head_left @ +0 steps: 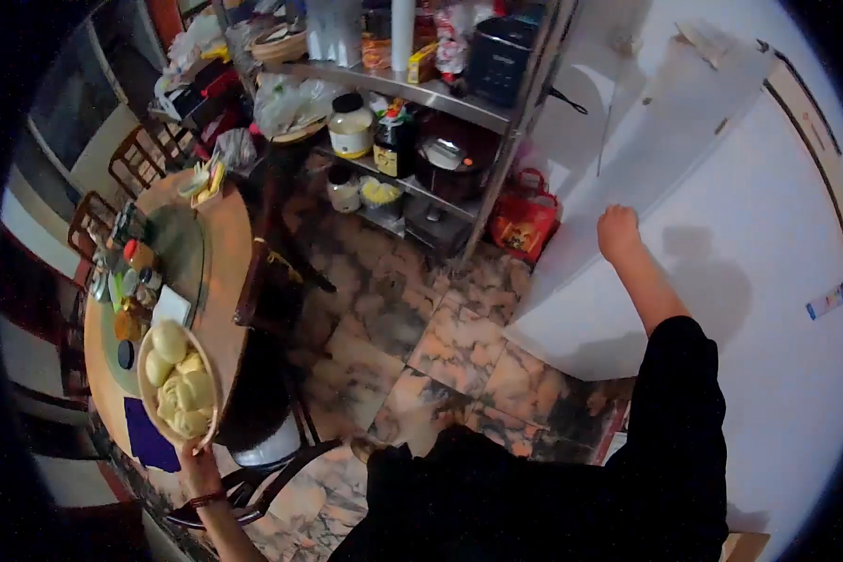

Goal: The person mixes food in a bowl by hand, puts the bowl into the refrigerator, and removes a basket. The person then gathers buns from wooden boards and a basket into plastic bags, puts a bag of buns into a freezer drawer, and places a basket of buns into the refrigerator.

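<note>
My left hand grips the near rim of an oval tray, its fingers partly hidden behind the rim. Pale steamed buns fill the tray, with smooth round ones at its far end. It is held over the edge of a round wooden table. On the right, my right hand is closed with the knuckles up, over the edge of a large white door or panel. Whether its fingers hold that edge is hidden.
A metal shelf rack stands ahead with jars, bottles and a dark cooker. Beside its foot sits a red bag. Jars crowd the table's turntable. A dark chair stands close at the left, on marbled floor tiles.
</note>
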`<state>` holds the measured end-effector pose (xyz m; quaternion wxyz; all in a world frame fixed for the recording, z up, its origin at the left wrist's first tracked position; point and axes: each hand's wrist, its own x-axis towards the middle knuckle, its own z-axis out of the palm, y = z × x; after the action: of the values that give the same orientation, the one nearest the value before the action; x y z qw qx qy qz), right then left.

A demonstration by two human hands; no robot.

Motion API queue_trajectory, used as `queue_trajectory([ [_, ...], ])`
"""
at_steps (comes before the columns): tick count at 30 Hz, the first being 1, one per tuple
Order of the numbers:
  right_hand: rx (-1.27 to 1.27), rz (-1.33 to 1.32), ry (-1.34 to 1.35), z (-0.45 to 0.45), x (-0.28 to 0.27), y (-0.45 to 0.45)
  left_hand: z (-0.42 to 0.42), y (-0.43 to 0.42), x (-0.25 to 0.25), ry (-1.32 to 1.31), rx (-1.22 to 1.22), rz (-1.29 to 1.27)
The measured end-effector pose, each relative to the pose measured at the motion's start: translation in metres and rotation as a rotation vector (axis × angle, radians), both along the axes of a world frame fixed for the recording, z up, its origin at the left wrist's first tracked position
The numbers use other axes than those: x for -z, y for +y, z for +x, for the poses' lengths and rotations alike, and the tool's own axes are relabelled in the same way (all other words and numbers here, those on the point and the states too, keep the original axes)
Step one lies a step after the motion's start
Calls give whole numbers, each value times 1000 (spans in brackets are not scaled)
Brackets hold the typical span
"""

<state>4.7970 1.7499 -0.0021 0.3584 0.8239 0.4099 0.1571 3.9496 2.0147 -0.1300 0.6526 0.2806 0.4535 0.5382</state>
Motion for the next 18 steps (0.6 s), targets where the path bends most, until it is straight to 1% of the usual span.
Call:
queue_trajectory([
  [1, 86, -16, 60, 4, -4, -6, 68, -21, -49, 22, 46, -30],
  [2, 173, -29, 121, 7, -6, -13, 110, -34, -83, 44, 94, -59],
  [3, 183, -23, 130, 17, 4, -21, 116, -24, -64, 71, 56, -155],
  [4, 24, 5, 49, 23, 17, -29, 118, -19, -45, 307, 238, -71],
  [5, -132, 35, -39, 28, 23, -37, 135, -20, -42, 543, 397, 38],
  [7, -69, 24, -8, 1, 14, -34, 188, -25, -60, 582, 526, 12],
  [8, -23, 0, 35, -19, 11, -30, 224, -35, -78, 143, 440, -185],
  [10, -17, 121, 23, -60, 14, -43, 260, -28, -66, 146, 576, -151],
  [12, -75, 320, 305, -99, 26, -67, 297, -31, -78, 270, 679, -156],
  [13, -182, 453, 522, -123, 40, -83, 316, -29, -80, 324, 740, -148],
  [14, -286, 589, 728, -149, 54, -102, 335, -31, -87, 319, 791, -145],
  [15, -503, 623, 640, -186, 46, -122, 352, -33, -97, 380, 882, -104],
  [16, -422, 583, 683, -218, 54, -145, 370, -36, -103, 441, 972, -60],
  [17, -339, 542, 720, -251, 61, -168, 386, -38, -102, 475, 988, -46],
  [18, 35, 441, 883, -271, 82, -196, 401, -40, -103, 477, 1033, -37],
])
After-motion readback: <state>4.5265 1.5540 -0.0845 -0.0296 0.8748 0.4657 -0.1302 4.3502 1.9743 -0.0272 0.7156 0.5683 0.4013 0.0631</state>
